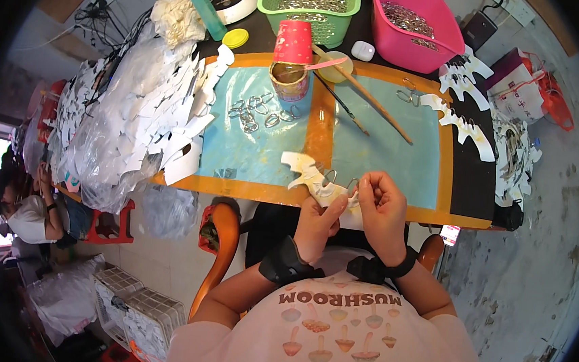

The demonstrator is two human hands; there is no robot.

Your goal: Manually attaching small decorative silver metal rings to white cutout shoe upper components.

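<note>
My left hand (318,225) grips a white cutout (310,174) with a scalloped edge and yellowish smears, holding it over the table's near edge. A thin oval metal loop (331,176) stands on the cutout. My right hand (383,205) is closed in a pinch at the cutout's right end, on another metal loop (352,184). Several similar metal loops (249,118) lie on the blue mat (264,158), left of the middle. Beyond them stands a glue-smeared patterned tin (289,86) with a red patterned cup (293,42) above it.
White cutouts (179,118) pile up at the left beside clear plastic. Finished-looking pieces with loops (460,125) lie at the right. A brush (343,103) and a wooden stick (377,106) rest on the mat. Green (309,22) and pink (436,46) baskets of metal pieces stand behind.
</note>
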